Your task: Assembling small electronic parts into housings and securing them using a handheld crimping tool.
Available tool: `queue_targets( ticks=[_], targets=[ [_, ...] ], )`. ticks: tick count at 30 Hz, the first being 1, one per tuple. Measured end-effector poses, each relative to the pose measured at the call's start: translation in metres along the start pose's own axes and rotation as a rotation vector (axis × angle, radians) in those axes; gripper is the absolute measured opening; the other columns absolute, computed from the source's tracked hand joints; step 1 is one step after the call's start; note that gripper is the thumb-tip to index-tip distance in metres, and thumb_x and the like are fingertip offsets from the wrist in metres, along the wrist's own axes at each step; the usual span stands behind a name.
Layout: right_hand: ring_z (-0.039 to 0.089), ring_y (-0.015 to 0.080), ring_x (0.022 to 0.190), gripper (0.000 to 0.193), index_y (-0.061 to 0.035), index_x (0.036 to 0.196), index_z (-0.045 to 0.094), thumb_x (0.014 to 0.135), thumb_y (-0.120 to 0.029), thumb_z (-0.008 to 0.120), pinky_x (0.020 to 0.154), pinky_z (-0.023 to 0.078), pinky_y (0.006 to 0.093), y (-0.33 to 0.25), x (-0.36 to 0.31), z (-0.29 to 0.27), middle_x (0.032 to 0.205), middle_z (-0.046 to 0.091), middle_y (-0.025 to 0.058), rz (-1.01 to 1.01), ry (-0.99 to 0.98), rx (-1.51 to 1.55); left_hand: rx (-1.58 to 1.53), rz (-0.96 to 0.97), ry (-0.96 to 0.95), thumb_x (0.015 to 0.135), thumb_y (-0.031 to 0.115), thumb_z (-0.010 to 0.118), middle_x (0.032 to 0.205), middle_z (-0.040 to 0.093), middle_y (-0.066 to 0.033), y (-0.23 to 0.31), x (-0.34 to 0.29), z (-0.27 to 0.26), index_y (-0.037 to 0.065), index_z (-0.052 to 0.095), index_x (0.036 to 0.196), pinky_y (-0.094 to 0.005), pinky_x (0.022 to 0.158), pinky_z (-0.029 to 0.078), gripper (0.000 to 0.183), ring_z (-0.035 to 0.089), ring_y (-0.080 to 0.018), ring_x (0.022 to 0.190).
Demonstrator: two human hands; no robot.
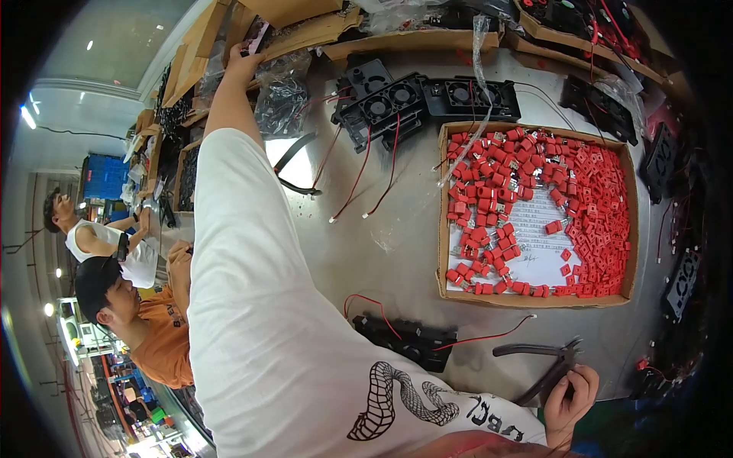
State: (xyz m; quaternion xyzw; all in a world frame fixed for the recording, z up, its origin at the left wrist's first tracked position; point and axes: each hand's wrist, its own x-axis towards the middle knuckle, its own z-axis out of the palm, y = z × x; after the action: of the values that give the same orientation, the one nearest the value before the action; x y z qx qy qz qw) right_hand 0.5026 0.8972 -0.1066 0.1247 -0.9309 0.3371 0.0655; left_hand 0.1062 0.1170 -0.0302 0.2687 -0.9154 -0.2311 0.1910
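My left hand [243,62] is stretched far out to the upper left, at the edge of a cardboard box. Its fingers are closed around a small flat dark thing [258,34] with a light patch, perhaps a phone; its kind is unclear. At the lower right my right hand [574,398] has curled fingers at a pair of black-handled cutting pliers [563,359], whose handles are spread apart. Near my shirt lies a black fan housing [408,340] with red wires. A shallow cardboard tray [534,302] holds many red-capped metal connectors [489,183] and small red square pieces [599,229] over a printed sheet.
More black fan housings [389,103] with wires lie beyond the tray and along the right side. A curved black strip [294,164] and clear plastic bags [282,103] are to the left. Cardboard boxes [416,44] line the back. Two people work at the far left.
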Motion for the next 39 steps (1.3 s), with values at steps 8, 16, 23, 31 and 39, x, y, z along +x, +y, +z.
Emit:
queue_targets(
  ticks=[8, 16, 23, 31, 39],
  targets=[
    [0.060, 0.0360, 0.093, 0.019, -0.0018, 0.103, 0.058, 0.085, 0.004, 0.057, 0.085, 0.051, 0.0411, 0.000, 0.001, 0.001, 0.108, 0.058, 0.0195, -0.007, 0.004, 0.003, 0.038, 0.028, 0.021, 0.075, 0.032, 0.084, 0.146, 0.051, -0.0237, -0.010, 0.009, -0.001, 0.008, 0.043, 0.148, -0.0423, 0.111, 0.041, 0.087, 0.050, -0.0386, 0.135],
    [0.060, 0.0356, 0.094, 0.018, -0.0017, 0.101, 0.059, 0.085, 0.005, 0.057, 0.086, 0.050, 0.0409, -0.001, 0.001, 0.002, 0.107, 0.059, 0.0190, 0.015, 0.015, -0.008, 0.067, 0.041, -0.006, 0.075, 0.034, 0.082, 0.143, 0.055, -0.0224, -0.014, 0.017, 0.000, 0.014, 0.048, 0.146, -0.0424, 0.111, 0.041, 0.081, 0.051, -0.0388, 0.134],
    [0.060, 0.0348, 0.097, 0.015, 0.0004, 0.098, 0.059, 0.084, 0.006, 0.058, 0.087, 0.050, 0.0398, -0.002, -0.004, 0.003, 0.106, 0.060, 0.0182, 0.012, 0.047, 0.015, 0.025, 0.095, 0.167, 0.077, 0.039, 0.080, 0.156, 0.038, -0.0234, -0.013, -0.007, 0.010, 0.014, 0.037, 0.154, -0.0430, 0.117, 0.034, 0.091, 0.037, -0.0377, 0.145],
    [0.061, 0.0334, 0.091, 0.017, 0.0007, 0.096, 0.061, 0.081, 0.010, 0.061, 0.081, 0.051, 0.0398, 0.011, -0.001, 0.004, 0.104, 0.062, 0.0206, -0.207, 0.157, 0.009, -0.106, 0.441, 0.407, 0.085, 0.035, 0.079, 0.139, 0.049, -0.0284, 0.025, -0.118, -0.007, -0.003, 0.048, 0.142, -0.0468, 0.109, 0.040, 0.075, 0.050, -0.0400, 0.129],
    [0.063, 0.0290, 0.086, 0.016, 0.0019, 0.094, 0.062, 0.081, 0.010, 0.063, 0.073, 0.053, 0.0341, -0.004, 0.009, 0.003, 0.103, 0.063, 0.0194, -0.121, 0.220, 0.068, 0.093, 1.034, -0.802, 0.066, 0.039, 0.085, 0.119, 0.066, -0.0121, 0.121, -0.507, -0.064, 0.011, 0.069, 0.117, -0.0487, 0.096, 0.047, 0.061, 0.062, -0.0355, 0.111]
  ],
)
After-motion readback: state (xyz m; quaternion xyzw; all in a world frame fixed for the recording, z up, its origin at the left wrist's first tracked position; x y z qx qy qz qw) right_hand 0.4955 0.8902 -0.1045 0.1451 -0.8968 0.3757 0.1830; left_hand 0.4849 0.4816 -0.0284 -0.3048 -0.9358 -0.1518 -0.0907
